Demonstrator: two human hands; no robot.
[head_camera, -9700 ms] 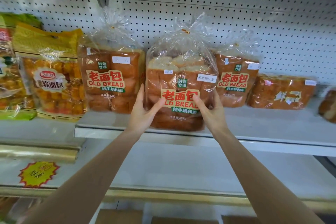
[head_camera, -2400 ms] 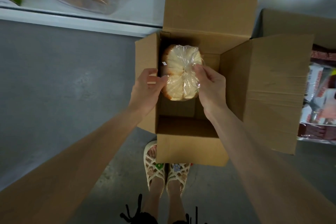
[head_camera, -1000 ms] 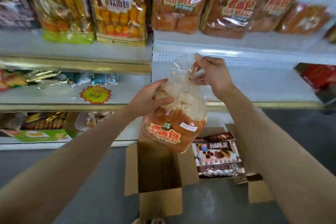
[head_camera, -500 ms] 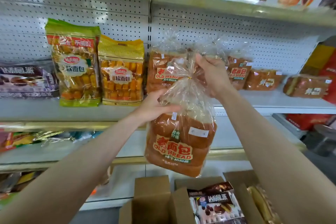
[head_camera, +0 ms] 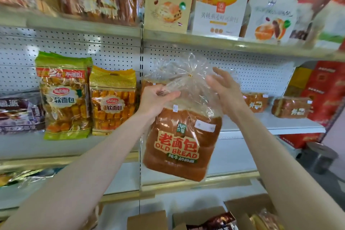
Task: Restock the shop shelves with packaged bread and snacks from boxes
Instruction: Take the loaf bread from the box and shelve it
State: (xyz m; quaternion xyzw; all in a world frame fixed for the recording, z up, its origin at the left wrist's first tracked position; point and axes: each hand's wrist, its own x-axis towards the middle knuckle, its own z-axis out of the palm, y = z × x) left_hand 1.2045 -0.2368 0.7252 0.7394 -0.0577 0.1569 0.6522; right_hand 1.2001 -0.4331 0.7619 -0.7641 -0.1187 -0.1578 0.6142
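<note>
I hold a clear bag of brown loaf bread marked OLD BREAD (head_camera: 179, 145) upright in front of the white middle shelf (head_camera: 270, 127). My left hand (head_camera: 155, 99) grips the loose plastic just above the loaf on its left. My right hand (head_camera: 224, 91) is open with fingers spread, its palm against the crinkled plastic on the right, below the gold tie. The loaf hangs in the air, below the level of the shelf board. Two similar loaves (head_camera: 255, 101) (head_camera: 291, 107) lie on that shelf at the right. Behind the bag, other loaves are mostly hidden.
Yellow (head_camera: 112, 99) and green (head_camera: 63, 95) bags of small buns stand on the left shelf section. Boxed breads (head_camera: 168, 2) fill the upper shelf. Open cardboard boxes (head_camera: 147, 218) with snack packs (head_camera: 214, 220) sit on the floor below. Red cartons (head_camera: 324, 89) are stacked at the right.
My right hand has let go of the bag's tied neck and opened beside it. My left hand keeps its grip, and the view has tilted upward toward the shelves.
</note>
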